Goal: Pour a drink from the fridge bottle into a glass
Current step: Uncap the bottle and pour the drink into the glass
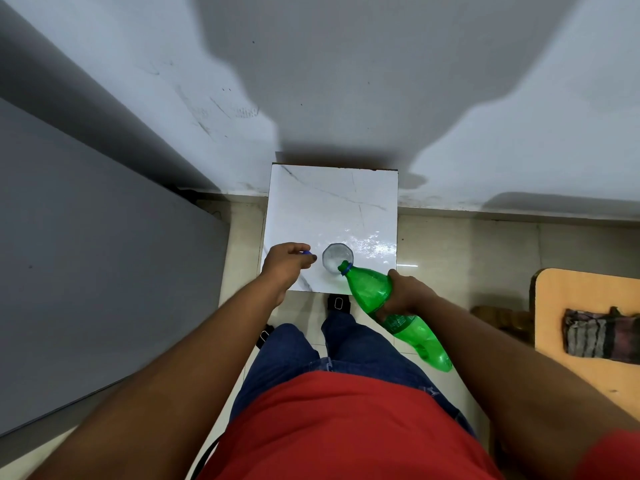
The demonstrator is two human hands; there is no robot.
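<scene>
**Entry: pouring station, head view, near to far**

1. Person's torso, red shirt (339, 431), at 6 o'clock; blue jeans (294, 362) beyond it; dark sandals partly hidden below the knees.

2. Right hand (405, 294), at 4 o'clock from the glass. Fingers wrapped tight round the mid-body of the green plastic bottle (372, 289), covering most of the label. Bottle tilted steeply, base toward the body at 5 o'clock, neck up and forward at 11 o'clock. Cap off; blue neck ring showing.

3. Glass (337, 258), clear and faceted, upright near the front edge of the white marble-pattern table top (332, 209). Bottle mouth rests at or just over the rim at its 4 o'clock side. Pale liquid or foam seems to lie inside; the level is hard to read, and no stream can be made out.

4. Left hand (285, 263), at 9 o'clock from the glass, just beside it and not touching it. Fingers curled together, pinching a small blue bottle cap (306, 252), of which only an edge shows.

5. Surroundings: grey fridge side (86, 254) filling 9 o'clock; wooden table corner (585, 296) at 3 o'clock bearing a folded striped cloth (602, 336), cut by the frame edge; beige floor tiles (467, 244); pale wall (346, 81) at 12 o'clock, crossed by the person's shadow. Nothing stands between bottle and glass.
</scene>
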